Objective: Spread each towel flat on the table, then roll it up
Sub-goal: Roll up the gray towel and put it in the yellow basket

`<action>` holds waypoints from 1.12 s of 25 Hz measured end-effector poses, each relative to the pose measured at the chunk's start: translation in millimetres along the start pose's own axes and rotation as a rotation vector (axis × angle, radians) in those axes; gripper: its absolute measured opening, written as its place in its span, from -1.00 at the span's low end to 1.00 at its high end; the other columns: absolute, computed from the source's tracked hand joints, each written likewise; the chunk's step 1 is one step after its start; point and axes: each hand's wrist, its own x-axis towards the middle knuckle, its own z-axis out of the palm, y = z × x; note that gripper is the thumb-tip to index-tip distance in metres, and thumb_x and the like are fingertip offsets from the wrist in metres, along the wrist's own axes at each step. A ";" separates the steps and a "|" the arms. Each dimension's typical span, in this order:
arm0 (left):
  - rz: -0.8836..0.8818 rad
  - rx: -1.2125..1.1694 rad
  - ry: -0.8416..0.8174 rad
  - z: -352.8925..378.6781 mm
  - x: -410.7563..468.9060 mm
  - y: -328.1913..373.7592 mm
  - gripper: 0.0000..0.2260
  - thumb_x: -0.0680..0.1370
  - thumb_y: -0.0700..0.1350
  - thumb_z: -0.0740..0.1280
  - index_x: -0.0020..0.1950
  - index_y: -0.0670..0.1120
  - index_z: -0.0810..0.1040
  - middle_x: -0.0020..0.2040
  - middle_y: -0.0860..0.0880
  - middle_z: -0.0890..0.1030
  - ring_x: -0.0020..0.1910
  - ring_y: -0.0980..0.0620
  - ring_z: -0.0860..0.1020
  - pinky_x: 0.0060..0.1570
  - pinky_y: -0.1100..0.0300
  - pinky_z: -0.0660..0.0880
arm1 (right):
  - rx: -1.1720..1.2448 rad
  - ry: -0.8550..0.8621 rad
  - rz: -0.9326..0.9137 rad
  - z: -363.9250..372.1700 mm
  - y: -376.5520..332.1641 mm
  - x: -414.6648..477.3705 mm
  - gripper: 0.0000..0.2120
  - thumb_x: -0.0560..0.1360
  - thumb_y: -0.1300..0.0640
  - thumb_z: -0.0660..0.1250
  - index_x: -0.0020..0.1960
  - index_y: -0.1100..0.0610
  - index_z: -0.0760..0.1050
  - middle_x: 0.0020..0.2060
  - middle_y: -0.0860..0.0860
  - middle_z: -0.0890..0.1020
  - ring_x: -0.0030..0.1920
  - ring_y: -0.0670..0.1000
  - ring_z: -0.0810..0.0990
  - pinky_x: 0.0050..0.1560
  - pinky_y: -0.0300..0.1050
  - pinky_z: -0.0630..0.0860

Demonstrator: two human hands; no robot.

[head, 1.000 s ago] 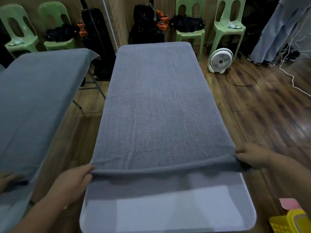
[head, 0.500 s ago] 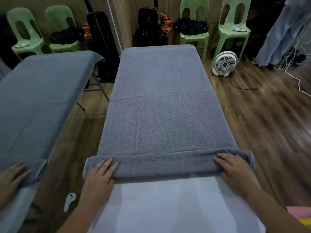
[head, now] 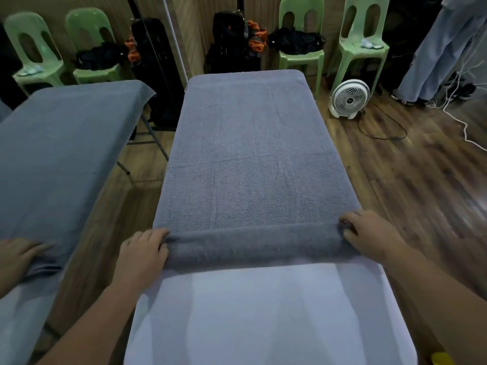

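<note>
One grey towel (head: pixel 253 159) lies along the white tabletop (head: pixel 263 320), its pile nubby and matte, its shape a long rectangle running toward 12 o'clock. The near end is turned into a single low roll (head: pixel 255 245), a soft cylinder spanning the tabletop's width. Two hands work it: the left hand (head: pixel 143 255) at 9 o'clock of the roll, fingers curled over its end, and the right hand (head: pixel 369 234) at 3 o'clock, fingers bent and pressed on the other end. Both hold the roll; neither is spread flat. The bare tabletop toward 6 o'clock is smooth, with rounded corners.

At 9 o'clock a second grey cloth (head: pixel 60 143) covers a second table, and one more hand (head: pixel 18 256) rests on its near edge.

Along the far wall stand four pale green plastic chairs, two at 11 o'clock (head: pixel 63 46) and two at 1 o'clock (head: pixel 334 35), moulded, with oval cut-outs in the backs. One round white fan (head: pixel 349 98) with a wire grille sits on the glossy wood-plank floor (head: pixel 421 185) at 2 o'clock, a black cord trailing from it. Dark bags (head: pixel 232 43) lean at 12 o'clock.
</note>
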 end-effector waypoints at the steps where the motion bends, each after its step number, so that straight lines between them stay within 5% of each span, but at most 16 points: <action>1: 0.026 0.027 0.042 4.6 -0.1 6.9 -0.71 0.50 0.00 0.18 0.16 0.02 0.55 0.05 -0.05 0.62 0.03 -0.13 0.55 0.09 -0.14 0.46 | -0.030 0.087 -0.086 6.2 -1.4 -0.9 -0.84 0.43 0.09 0.27 -0.02 0.02 0.56 -0.07 0.00 0.61 -0.02 0.14 0.54 -0.11 0.04 0.52; 4: 0.225 0.048 -0.010 19.7 -25.7 18.3 -0.62 0.43 -0.03 0.24 0.23 -0.01 0.54 0.22 -0.04 0.54 0.21 -0.13 0.48 0.34 -0.21 0.33 | -0.078 0.091 -0.331 23.9 1.7 -28.6 -0.66 0.33 -0.02 0.28 0.06 0.05 0.59 0.00 -0.02 0.62 0.01 0.10 0.55 0.05 0.09 0.52; 7: 0.130 0.054 -0.114 30.8 -27.9 1.4 -0.52 0.43 -0.01 0.21 0.35 -0.01 0.50 0.30 -0.03 0.53 0.27 -0.09 0.47 0.35 -0.12 0.37 | -0.091 0.041 -0.158 35.3 18.8 -31.4 -0.53 0.34 -0.03 0.24 0.20 0.06 0.59 0.12 0.00 0.64 0.13 0.11 0.56 0.22 0.13 0.47; 12: 0.116 -0.064 -0.050 23.5 -29.3 -10.2 -0.74 0.52 0.00 0.10 -0.09 0.02 0.57 -0.11 0.02 0.62 -0.09 -0.04 0.56 0.00 0.00 0.50 | -0.049 0.007 -0.099 28.8 16.6 -41.6 -0.76 0.39 -0.03 0.09 -0.18 -0.02 0.52 -0.26 -0.11 0.56 -0.18 0.01 0.51 -0.19 0.01 0.47; 18: 0.066 -0.084 -0.214 2.7 -32.9 -20.5 -0.83 0.53 0.01 0.13 -0.25 0.20 0.34 -0.37 0.13 0.48 -0.32 0.17 0.43 -0.10 -0.01 0.47 | 0.072 -0.261 -0.058 -9.6 15.9 -30.8 -0.75 0.39 -0.11 0.11 -0.15 -0.04 0.51 -0.28 -0.12 0.61 -0.25 -0.07 0.54 -0.24 -0.13 0.46; 21: -0.002 -0.017 -0.050 1.7 -3.4 -19.5 -0.81 0.51 0.05 0.13 -0.01 0.16 0.52 -0.14 0.07 0.61 -0.14 0.01 0.55 0.05 -0.12 0.48 | -0.028 -0.055 -0.020 -11.7 23.3 -5.1 -0.80 0.41 -0.09 0.21 -0.05 -0.11 0.55 -0.14 -0.09 0.65 -0.11 0.02 0.56 -0.17 -0.07 0.50; 23: 0.063 0.029 0.053 6.9 -3.2 -3.4 -0.73 0.51 0.02 0.18 0.14 0.04 0.57 0.07 -0.01 0.61 0.08 -0.10 0.53 0.23 -0.17 0.37 | -0.097 0.148 -0.141 0.5 16.6 -6.5 -0.73 0.45 -0.02 0.25 0.06 0.02 0.60 -0.04 0.00 0.65 -0.02 0.09 0.54 -0.05 -0.02 0.51; 26: 0.282 -0.004 -0.106 23.1 -26.2 19.5 -0.53 0.44 0.05 0.22 0.34 0.01 0.51 0.30 0.01 0.52 0.27 -0.07 0.46 0.36 -0.09 0.33 | -0.123 0.066 -0.383 27.1 -6.5 -26.7 -0.57 0.38 -0.08 0.36 0.20 0.06 0.58 0.12 0.00 0.60 0.11 0.06 0.54 0.14 0.00 0.51; 28: 0.245 -0.011 -0.143 29.7 -28.2 8.4 -0.47 0.44 0.06 0.23 0.41 0.01 0.46 0.37 0.01 0.48 0.32 -0.06 0.44 0.37 -0.08 0.34 | -0.114 0.025 -0.315 36.9 3.4 -32.6 -0.48 0.32 -0.01 0.42 0.26 0.08 0.55 0.21 0.02 0.58 0.18 0.09 0.54 0.23 0.06 0.46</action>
